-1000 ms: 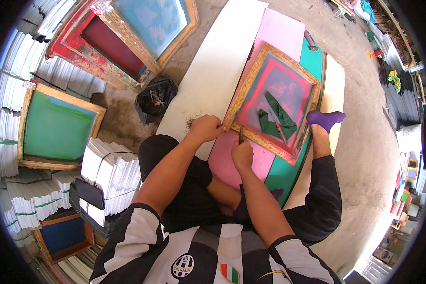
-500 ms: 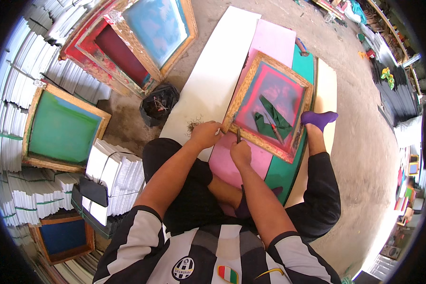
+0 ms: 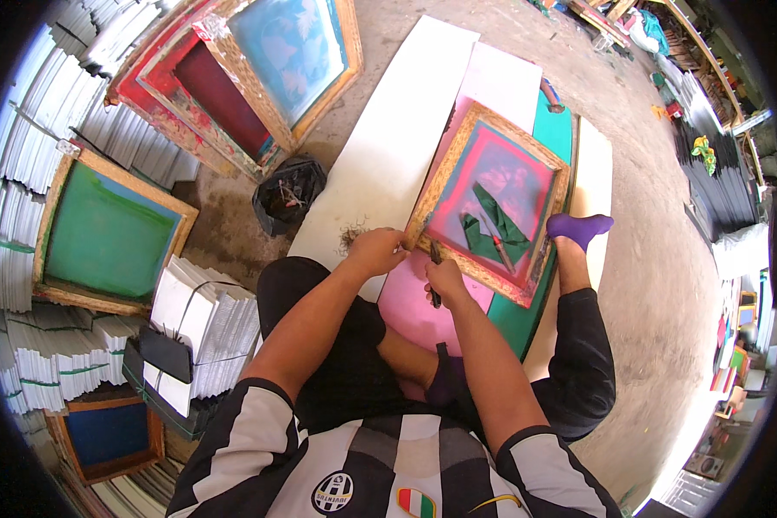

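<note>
A wooden-framed mesh screen [image 3: 423, 205], with pink and violet mesh, lies before me across the boards. My left hand [image 3: 378, 252] is at its near left corner, fingers closed together against the wood; whatever they may pinch is hidden. My right hand [image 3: 445, 281] grips a slim black hand tool [image 3: 435, 254], its upper end at the frame's near edge and its lower end showing below my fist. The tool's exact kind cannot be made out. On the mesh rest dark green pieces [image 3: 502, 216] and a red-handled tool [image 3: 499, 250].
Small dark wiry bits [image 3: 351, 235] lie on the white board [image 3: 380, 147] beside my left hand. A black plastic bag [image 3: 289, 194] stands farther left. Other framed screens [image 3: 112, 233] and bundled white stacks [image 3: 205, 311] line the left. My socked foot [image 3: 581, 228] sits right of the screen.
The black tool has turned in my right hand, so its lower end now shows below the fist. My left hand stays by the screen's corner.
</note>
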`<state>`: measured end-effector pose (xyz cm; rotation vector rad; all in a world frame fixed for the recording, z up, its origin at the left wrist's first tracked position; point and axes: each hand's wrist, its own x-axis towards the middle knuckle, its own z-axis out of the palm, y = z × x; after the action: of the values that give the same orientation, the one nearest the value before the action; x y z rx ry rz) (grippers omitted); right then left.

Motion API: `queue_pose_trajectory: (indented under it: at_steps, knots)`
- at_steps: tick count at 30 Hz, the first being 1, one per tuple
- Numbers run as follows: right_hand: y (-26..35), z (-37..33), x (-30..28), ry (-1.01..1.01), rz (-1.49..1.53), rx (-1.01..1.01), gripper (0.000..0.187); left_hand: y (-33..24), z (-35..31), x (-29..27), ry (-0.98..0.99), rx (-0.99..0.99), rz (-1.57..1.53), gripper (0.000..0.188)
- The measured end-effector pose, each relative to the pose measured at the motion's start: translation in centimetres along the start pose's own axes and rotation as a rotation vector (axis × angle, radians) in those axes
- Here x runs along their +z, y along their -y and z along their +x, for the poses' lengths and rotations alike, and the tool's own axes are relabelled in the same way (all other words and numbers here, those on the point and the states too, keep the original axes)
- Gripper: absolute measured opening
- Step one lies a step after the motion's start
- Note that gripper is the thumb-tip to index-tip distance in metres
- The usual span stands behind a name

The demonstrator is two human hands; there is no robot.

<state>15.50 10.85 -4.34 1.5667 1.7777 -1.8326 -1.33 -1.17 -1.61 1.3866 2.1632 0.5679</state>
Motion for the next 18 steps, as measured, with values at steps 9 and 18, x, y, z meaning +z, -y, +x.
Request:
queue_pose_trajectory:
  at_steps: [9,18]
  knots:
    - [-1.9,-1.2,2.3,-0.329,-0.498,-0.149,0.043,-0.2,0.5,-0.5,-0.030,0.018,-0.068,0.028]
    - [-1.4,-4.0,1.9,-0.080,-0.568,-0.386,0.038,0.9,0.8,0.9,0.043,-0.086,-0.449,0.029]
